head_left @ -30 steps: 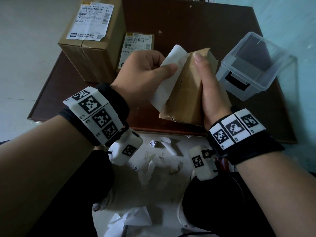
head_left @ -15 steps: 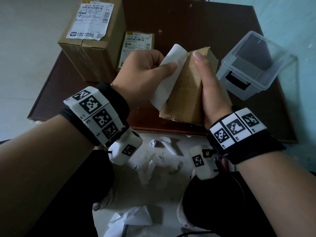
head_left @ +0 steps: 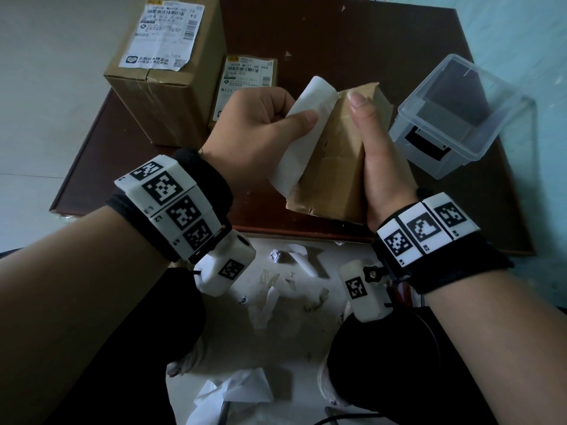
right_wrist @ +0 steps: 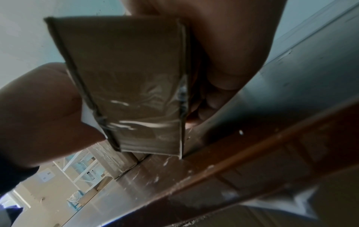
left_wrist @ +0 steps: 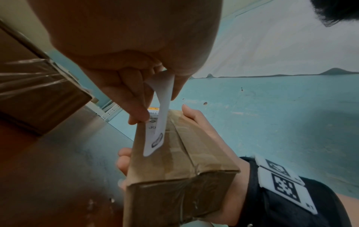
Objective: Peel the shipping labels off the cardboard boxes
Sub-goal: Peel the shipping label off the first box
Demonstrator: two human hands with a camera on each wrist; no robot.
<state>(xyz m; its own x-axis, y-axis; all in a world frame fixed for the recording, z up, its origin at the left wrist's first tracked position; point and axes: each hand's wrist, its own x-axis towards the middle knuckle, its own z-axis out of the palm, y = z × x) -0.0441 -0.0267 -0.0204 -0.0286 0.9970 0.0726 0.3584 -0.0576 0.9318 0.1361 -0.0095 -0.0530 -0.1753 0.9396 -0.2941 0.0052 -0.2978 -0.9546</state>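
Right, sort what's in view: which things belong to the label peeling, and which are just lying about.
Job:
- held box, right hand gripping it
- its half-peeled label, left hand pinching it
- big labelled box
- small labelled box

Lying about:
- clear plastic tub
- paper scraps on floor

Three cardboard boxes are showing: one box [head_left: 331,167] sitting in the right grip [head_left: 380,167], two more boxes [head_left: 165,81] [head_left: 245,78] standing beyond the left grip [head_left: 254,130]. Three labels are showing, and one clear plastic tub [head_left: 454,118].

Both hands up over the desk [head_left: 352,41].
L hand [head_left: 254,130] fisted, thumb pinching; R hand [head_left: 380,161] wrapped, thumb straight up.
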